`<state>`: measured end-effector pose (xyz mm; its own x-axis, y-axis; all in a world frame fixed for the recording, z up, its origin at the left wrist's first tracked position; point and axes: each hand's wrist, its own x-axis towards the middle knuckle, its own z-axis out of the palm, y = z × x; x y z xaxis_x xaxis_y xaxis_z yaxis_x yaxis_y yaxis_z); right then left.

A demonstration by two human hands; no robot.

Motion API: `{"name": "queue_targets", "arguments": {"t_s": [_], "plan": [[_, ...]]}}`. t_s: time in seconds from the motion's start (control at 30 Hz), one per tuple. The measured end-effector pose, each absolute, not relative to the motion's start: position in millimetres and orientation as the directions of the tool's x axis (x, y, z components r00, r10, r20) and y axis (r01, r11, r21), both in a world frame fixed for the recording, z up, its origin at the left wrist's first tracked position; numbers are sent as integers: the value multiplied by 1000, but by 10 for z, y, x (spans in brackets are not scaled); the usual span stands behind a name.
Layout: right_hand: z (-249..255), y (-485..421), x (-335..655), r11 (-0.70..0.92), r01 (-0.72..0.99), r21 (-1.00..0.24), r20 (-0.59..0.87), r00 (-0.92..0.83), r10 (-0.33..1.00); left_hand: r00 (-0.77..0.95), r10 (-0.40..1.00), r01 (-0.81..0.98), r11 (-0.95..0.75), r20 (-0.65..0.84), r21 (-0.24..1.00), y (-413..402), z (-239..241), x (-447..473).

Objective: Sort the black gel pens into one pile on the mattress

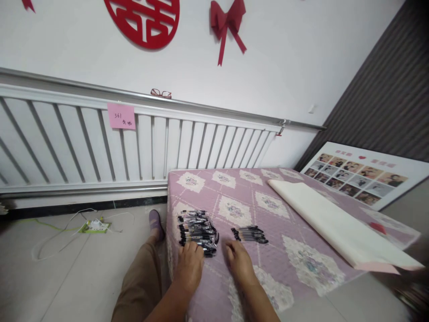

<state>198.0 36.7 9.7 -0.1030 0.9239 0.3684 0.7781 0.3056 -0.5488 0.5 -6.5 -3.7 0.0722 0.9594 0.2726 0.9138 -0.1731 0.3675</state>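
A loose pile of black-and-clear pens (pixel 196 228) lies near the left edge of the purple patterned bedspread (pixel 214 290). My left hand (pixel 191 264) is at the near end of this pile, its fingers curled down over the ends of the nearest pens. To the right, a smaller group of pens (pixel 250 234) lies side by side in a tidy row. Just below that row is my right hand (pixel 239 263), fingers bent inward and thumb close to them; whatever may be between them is hidden.
A rolled cream sheet (pixel 318 219) lies across the bed's right side, near a framed photo board (pixel 362 174). Behind is a white radiator (pixel 187 143) with a pink note (pixel 121 116). A power strip (pixel 95 226) with cables sits on the floor.
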Motion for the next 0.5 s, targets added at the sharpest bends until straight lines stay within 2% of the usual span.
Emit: {"name": "queue_targets", "arguments": {"t_s": [0.1, 0.23, 0.37, 0.5], "plan": [[-74, 247, 2270, 197, 757, -623, 380, 72, 922, 72, 968, 916, -160, 239, 369, -59, -13, 6], [-167, 198, 2475, 135, 747, -652, 399, 186, 898, 72, 974, 922, -147, 216, 357, -57, -4, 12], [-208, 332, 2625, 142, 792, -593, 469, 198, 861, 67, 964, 919, -159, 256, 360, -60, -36, 22], [-253, 546, 2840, 151, 875, -460, 538, 139, 831, 62, 951, 917, -174, 301, 359, -65, -89, 33]]}}
